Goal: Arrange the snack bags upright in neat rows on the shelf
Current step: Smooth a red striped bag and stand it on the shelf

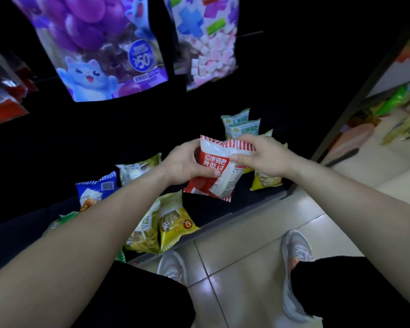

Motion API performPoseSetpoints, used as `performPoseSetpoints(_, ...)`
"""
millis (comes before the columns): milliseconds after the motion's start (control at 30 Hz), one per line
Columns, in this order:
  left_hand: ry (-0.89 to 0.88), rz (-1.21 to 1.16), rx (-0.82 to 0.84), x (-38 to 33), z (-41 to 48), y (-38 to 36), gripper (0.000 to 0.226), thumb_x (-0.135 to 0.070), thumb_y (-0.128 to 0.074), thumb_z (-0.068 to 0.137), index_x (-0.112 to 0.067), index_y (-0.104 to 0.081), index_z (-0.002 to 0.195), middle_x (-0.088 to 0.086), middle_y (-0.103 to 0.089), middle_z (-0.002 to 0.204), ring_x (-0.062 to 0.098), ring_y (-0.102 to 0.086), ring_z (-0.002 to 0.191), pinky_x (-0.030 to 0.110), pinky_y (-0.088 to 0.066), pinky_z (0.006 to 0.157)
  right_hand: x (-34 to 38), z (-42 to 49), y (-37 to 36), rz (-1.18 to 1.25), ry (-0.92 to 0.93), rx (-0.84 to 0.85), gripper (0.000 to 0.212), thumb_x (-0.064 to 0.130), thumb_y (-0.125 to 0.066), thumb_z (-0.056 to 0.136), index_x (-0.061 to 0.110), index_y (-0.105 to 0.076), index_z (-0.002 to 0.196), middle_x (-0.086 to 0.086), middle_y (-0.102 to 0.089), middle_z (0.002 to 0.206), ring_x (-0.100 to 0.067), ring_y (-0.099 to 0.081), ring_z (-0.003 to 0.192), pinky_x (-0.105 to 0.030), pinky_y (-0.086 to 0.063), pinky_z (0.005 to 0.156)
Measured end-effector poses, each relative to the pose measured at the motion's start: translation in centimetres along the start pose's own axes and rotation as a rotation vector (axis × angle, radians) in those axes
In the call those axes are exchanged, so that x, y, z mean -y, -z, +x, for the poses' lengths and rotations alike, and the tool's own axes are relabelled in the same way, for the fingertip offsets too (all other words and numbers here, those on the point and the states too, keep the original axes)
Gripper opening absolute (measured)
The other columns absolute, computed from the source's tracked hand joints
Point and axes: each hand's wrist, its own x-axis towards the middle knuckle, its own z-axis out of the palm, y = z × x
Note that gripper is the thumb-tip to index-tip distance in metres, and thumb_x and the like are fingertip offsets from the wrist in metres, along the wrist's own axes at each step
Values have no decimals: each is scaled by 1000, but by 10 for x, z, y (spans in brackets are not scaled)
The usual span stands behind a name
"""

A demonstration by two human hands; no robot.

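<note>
A red and white snack bag (214,162) is held above the dark low shelf (225,215). My left hand (184,163) grips its left side, thumb across the front. My right hand (262,157) pinches its striped top right corner. Two green and white bags (240,125) stand upright at the back right of the shelf. Yellow bags (265,181) lie beneath my right hand. More yellow bags (173,221) lie at the shelf's front edge, and a blue bag (96,188) and a pale green bag (137,168) lie to the left.
Large candy bags hang above: a purple one with a cat (97,48) and a marshmallow bag (208,41). Red packets (3,95) hang far left. My shoes (295,249) stand on the tiled floor. Another stocked shelf (398,110) is at right.
</note>
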Motion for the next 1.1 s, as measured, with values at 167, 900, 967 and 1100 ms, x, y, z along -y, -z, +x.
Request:
performPoseSetpoints(167, 58, 57, -225, -20, 11, -17, 79, -68, -82, 45, -36, -60, 114, -18, -70, 96, -5, -65, 85, 24, -54, 79, -16, -10, 12, -203, -68, -326, 68, 58, -64, 83, 23, -41, 136, -2, -47, 128, -18, -58, 97, -41, -52, 76)
performPoseSetpoints(900, -68, -239, -99, -54, 24, -38, 52, 8, -54, 91, -18, -56, 136, 3, -64, 125, 34, -63, 97, 30, -52, 81, -20, -13, 11, 196, -109, -309, 82, 72, -72, 62, 34, -49, 130, 7, -50, 118, -5, -49, 103, -18, -39, 78)
performPoseSetpoints(967, -81, -239, -86, -54, 24, -38, 53, 9, -53, 90, -17, -56, 136, 3, -64, 125, 22, -64, 95, 25, -50, 82, -22, -12, 12, 172, -127, -352, 78, 66, -74, 67, 30, -50, 132, 3, -49, 118, -6, -45, 102, -21, -36, 78)
performPoseSetpoints(1100, -112, -214, -73, -53, 22, -37, 47, 0, -60, 90, -21, -60, 133, -4, -66, 121, 4, -63, 84, 20, -47, 82, -23, -13, 21, 221, -120, -370, 59, 53, -80, 71, 30, -59, 121, 9, -60, 108, -6, -58, 97, -25, -47, 79)
